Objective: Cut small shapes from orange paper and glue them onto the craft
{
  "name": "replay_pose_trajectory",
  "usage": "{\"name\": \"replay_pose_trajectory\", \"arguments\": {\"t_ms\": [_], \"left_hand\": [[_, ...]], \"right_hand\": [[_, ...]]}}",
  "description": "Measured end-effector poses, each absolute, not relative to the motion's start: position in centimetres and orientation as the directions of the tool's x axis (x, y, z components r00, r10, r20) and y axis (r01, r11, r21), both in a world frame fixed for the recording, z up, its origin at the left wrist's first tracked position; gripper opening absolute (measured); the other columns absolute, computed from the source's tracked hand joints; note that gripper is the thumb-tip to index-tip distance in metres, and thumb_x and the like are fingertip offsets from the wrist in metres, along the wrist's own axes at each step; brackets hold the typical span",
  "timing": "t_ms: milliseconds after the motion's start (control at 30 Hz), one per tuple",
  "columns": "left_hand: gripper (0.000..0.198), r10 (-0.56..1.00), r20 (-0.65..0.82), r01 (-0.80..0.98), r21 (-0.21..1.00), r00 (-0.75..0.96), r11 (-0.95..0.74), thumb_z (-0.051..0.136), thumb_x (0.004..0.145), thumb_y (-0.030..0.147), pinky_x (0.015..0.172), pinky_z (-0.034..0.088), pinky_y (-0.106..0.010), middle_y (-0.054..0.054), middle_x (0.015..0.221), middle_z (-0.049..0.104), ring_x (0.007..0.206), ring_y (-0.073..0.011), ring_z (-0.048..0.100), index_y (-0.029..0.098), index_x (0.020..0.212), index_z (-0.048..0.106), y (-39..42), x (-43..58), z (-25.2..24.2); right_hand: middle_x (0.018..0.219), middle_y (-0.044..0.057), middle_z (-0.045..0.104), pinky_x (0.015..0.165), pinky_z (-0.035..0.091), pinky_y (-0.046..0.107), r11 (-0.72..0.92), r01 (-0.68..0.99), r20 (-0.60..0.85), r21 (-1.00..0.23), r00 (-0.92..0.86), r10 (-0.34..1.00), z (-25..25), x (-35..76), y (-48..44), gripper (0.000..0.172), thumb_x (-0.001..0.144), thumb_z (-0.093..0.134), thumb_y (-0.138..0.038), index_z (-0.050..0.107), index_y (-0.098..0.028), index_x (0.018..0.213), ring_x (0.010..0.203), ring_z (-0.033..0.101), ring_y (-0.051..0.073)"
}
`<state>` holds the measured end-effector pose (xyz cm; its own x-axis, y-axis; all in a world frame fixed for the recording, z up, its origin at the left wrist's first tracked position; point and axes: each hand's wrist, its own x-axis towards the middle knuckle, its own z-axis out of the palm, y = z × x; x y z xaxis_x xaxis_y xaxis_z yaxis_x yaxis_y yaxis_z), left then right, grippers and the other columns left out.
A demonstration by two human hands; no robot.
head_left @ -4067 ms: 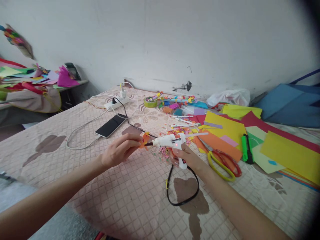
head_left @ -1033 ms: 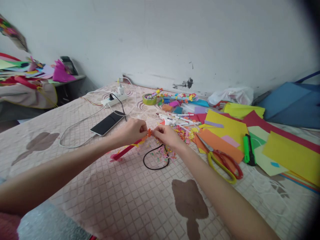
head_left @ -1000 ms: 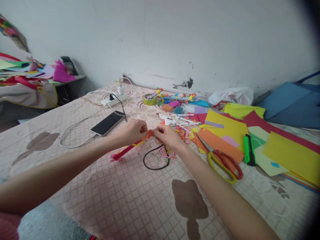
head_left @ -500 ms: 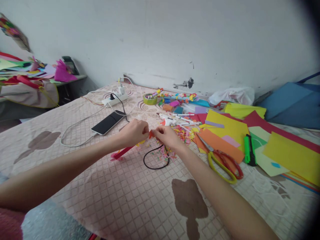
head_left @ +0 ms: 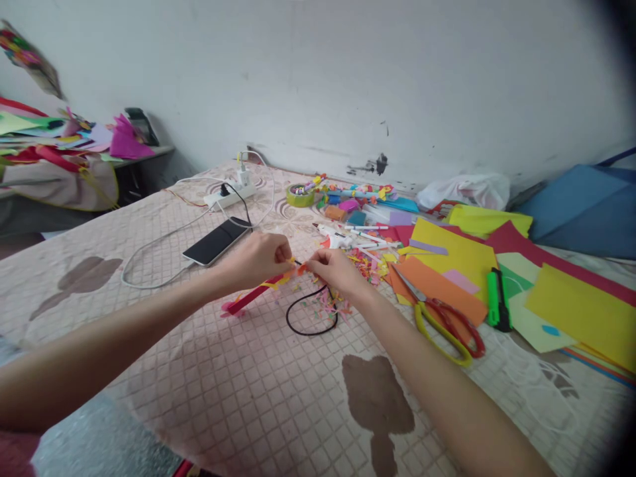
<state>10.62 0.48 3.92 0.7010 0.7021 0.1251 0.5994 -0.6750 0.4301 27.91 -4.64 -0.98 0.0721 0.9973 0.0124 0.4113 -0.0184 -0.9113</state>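
My left hand (head_left: 256, 259) and my right hand (head_left: 332, 269) meet over the bed, both closed in a pinch on a small orange paper piece (head_left: 301, 267) between their fingertips. A red paper stick (head_left: 253, 295) with yellow bits slants down to the left from under my left hand. The white glue gun (head_left: 334, 237) lies just beyond my hands, and its black cord (head_left: 311, 315) loops under my right wrist. Small paper scraps (head_left: 370, 264) are strewn around.
A phone (head_left: 216, 240) on a white cable and a power strip (head_left: 230, 196) lie far left. Scissors (head_left: 444, 323), a green marker (head_left: 494, 298) and coloured paper sheets (head_left: 571, 301) lie right. A tape roll (head_left: 300, 195) and craft bits sit near the wall.
Since 4 s ago my right hand has put the glue gun down on the bed. Both hands now pinch the orange piece; within the last second they barely move.
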Motion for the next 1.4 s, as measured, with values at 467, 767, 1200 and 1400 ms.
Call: {"name": "replay_pose_trajectory", "arguments": {"t_ms": [467, 767, 1200, 1400], "left_hand": [[0.015, 0.717, 0.111, 0.584, 0.502, 0.688, -0.638, 0.057, 0.074, 0.029, 0.053, 0.036, -0.021, -0.001, 0.068, 0.06, 0.057, -0.0101, 0.051, 0.016, 0.08, 0.057, 2.4, 8.3, 0.3], [0.016, 0.707, 0.085, 0.57, 0.529, 0.702, -0.629, 0.05, 0.077, 0.026, 0.049, 0.03, -0.02, 0.001, 0.058, 0.055, 0.052, -0.008, 0.046, 0.015, 0.067, 0.054, 2.7, 8.6, -0.4], [0.016, 0.72, 0.111, 0.569, 0.536, 0.685, -0.623, 0.051, 0.076, 0.025, 0.047, 0.028, -0.02, 0.001, 0.055, 0.054, 0.049, -0.0071, 0.044, 0.015, 0.063, 0.053, 2.6, 8.4, -0.7], [0.014, 0.717, 0.113, 0.57, 0.527, 0.688, -0.63, 0.052, 0.073, 0.022, 0.046, 0.029, -0.019, 0.002, 0.054, 0.054, 0.049, -0.0068, 0.044, 0.015, 0.062, 0.052, 2.6, 8.6, -0.7]], "right_hand": [[0.049, -0.007, 0.045, 0.048, 0.028, 0.021, -0.025, 0.406, -0.073, -0.914, -0.102, 0.992, -1.5, 27.6, -1.8, 0.01, 0.066, 0.054, -0.02, 0.058, -0.015, 0.058, 0.048, 0.037, 0.007], [0.045, -0.008, 0.04, 0.043, 0.02, 0.021, -0.099, 0.379, -0.133, -0.92, -0.065, 0.989, -2.3, 27.1, -1.6, 0.014, 0.067, 0.055, -0.026, 0.052, -0.017, 0.056, 0.042, 0.031, 0.006], [0.045, -0.006, 0.043, 0.042, 0.022, 0.021, -0.138, 0.408, -0.137, -0.903, 0.032, 0.99, -2.8, 26.3, -1.6, 0.015, 0.067, 0.055, -0.023, 0.053, -0.017, 0.053, 0.042, 0.035, 0.007], [0.045, -0.006, 0.044, 0.042, 0.022, 0.022, -0.126, 0.436, -0.114, -0.891, 0.053, 0.992, -3.1, 26.1, -1.6, 0.017, 0.067, 0.054, -0.024, 0.051, -0.017, 0.051, 0.043, 0.035, 0.008]]}}
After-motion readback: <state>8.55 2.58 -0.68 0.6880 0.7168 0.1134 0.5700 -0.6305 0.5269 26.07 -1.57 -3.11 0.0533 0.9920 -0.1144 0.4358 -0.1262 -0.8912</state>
